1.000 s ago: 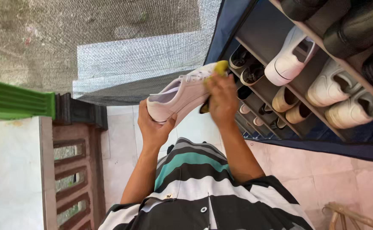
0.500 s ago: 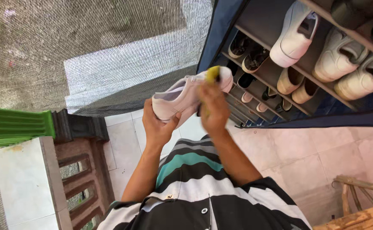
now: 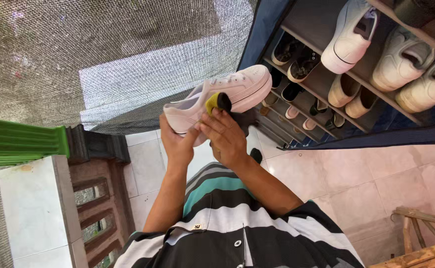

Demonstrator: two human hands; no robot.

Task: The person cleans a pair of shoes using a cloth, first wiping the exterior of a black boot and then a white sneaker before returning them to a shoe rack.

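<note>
My left hand point(image 3: 176, 143) grips the heel end of a white lace-up sneaker point(image 3: 237, 88), held up on its side with the toe pointing toward the shoe rack. My right hand point(image 3: 225, 136) holds a yellow and dark scrubbing sponge point(image 3: 215, 102) pressed against the sneaker's side near the middle. A dark cloth-like piece hangs below the sponge behind my fingers. My striped shirt fills the bottom of the view.
An open shoe rack point(image 3: 322, 74) with a dark blue cover stands at upper right, holding several white, beige and dark shoes. A grey mesh screen point(image 3: 103, 59) hangs ahead. A green rail point(image 3: 19, 141) and a tiled ledge point(image 3: 29, 208) are at left; wooden furniture point(image 3: 416, 238) at lower right.
My right hand has slid the sponge from the sneaker's toe back toward its middle. The sneaker's toe has tipped up a little and now shows fully.
</note>
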